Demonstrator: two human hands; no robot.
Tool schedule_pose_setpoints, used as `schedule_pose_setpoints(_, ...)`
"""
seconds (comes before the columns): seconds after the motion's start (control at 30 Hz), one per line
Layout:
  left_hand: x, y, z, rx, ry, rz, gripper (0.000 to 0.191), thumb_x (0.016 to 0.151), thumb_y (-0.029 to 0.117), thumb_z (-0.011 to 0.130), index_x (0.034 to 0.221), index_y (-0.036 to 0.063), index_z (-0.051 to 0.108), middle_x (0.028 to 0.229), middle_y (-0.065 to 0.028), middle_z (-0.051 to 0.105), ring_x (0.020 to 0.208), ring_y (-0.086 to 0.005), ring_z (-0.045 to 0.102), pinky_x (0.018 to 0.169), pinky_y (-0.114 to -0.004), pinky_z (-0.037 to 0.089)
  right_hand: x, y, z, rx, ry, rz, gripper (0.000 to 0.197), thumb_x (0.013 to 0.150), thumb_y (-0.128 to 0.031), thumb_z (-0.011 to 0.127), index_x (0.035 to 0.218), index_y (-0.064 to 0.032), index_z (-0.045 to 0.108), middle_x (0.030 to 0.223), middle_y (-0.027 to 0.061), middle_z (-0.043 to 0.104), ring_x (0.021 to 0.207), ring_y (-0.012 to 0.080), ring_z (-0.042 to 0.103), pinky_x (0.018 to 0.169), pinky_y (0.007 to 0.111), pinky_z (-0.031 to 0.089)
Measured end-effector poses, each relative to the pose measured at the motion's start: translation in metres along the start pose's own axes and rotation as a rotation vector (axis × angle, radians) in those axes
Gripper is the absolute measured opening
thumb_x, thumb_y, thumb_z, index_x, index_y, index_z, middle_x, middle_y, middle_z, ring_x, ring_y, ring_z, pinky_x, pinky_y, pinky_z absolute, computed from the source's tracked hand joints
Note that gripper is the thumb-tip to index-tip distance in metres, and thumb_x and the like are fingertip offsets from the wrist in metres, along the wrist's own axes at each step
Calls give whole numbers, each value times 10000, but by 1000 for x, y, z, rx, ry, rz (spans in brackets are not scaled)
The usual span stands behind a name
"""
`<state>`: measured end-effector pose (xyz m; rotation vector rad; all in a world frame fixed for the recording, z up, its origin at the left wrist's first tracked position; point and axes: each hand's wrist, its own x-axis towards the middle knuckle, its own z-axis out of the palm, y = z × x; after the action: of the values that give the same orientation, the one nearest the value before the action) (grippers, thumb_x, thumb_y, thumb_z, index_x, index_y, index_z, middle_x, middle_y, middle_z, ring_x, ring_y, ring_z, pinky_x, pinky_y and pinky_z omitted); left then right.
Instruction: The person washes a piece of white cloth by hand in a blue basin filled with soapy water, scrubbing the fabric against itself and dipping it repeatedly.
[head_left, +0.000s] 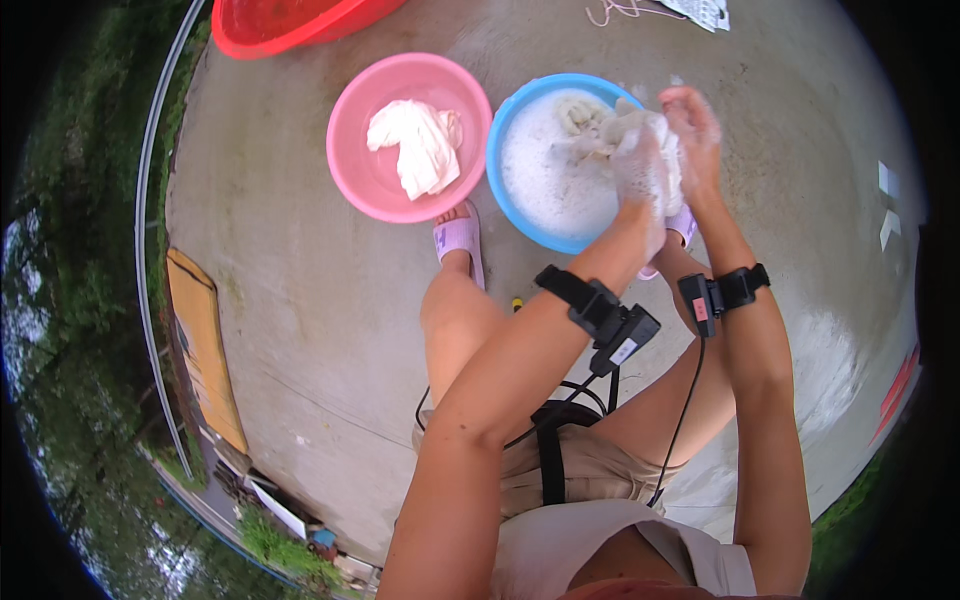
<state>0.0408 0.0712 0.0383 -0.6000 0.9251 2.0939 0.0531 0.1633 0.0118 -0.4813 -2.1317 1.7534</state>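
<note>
A blue plastic basin (498, 191) full of white suds (551, 176) stands on the ground before me. Over its right side, my left hand (636, 161) is coated in foam and grips a wet white cloth (670, 169). Part of that cloth hangs between my hands, and a bunched part lies in the suds. My right hand (694, 135) is raised just right of the cloth, its fingers bent and blurred by motion. Whether it pinches the cloth is hidden.
A pink basin (346, 176) holding a crumpled white garment (424, 154) sits left of the blue one. Beyond it is a red tub (255, 41). Slippers (459, 238) are on my feet on the concrete floor (315, 300). Cables (682, 427) run from straps on my forearms.
</note>
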Motion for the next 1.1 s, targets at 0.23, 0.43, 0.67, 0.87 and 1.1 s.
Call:
schedule_pose_setpoints(0.23, 18, 35, -70, -136, -127, -45, 266, 987, 346, 429, 1040, 129, 574, 962, -35, 599, 881, -195, 613, 778, -345, 523, -39, -33, 62, -73, -79, -208, 104, 901, -95, 480, 945, -68, 570, 875, 79, 610, 834, 212, 593, 779, 302, 460)
schedule_pose_setpoints(0.43, -6, 50, -40, 263, 38, 44, 276, 986, 299, 435, 1133, 96, 550, 1087, -45, 608, 957, -185, 606, 856, -339, 505, -36, -34, 58, -211, 58, -15, 128, 913, -45, 472, 1000, -53, 566, 901, 115, 629, 859, 243, 628, 791, 321, 477)
schedule_pose_setpoints(0.67, 3, 56, -44, 181, -152, 181, 371, 960, 110, 327, 1301, 3, 428, 1272, -136, 521, 1185, -262, 509, 1004, -406, 423, -2, -13, 18, -663, -23, 213, 399, 843, -69, 516, 1232, -154, 502, 971, 134, 640, 888, 353, 633, 807, 390, 505)
schedule_pose_setpoints(0.87, 7, 84, -79, 12, -425, 42, 408, 995, 253, 381, 1306, -9, 408, 1258, -143, 522, 1186, -256, 504, 1026, -399, 401, -11, -38, 43, -492, -64, -601, 525, 788, -135, 603, 1300, -185, 500, 1187, 140, 586, 1015, 340, 608, 842, 406, 512)
schedule_pose_setpoints(1.1, -11, 71, -56, 39, -49, -76, 681, 986, 565, 218, 1297, 1, 437, 1347, -156, 464, 1267, -271, 422, 1090, -404, 319, -44, -37, 77, -453, -142, -323, 297, 739, -137, 618, 1027, -71, 585, 931, 187, 610, 899, 381, 600, 761, 458, 472)
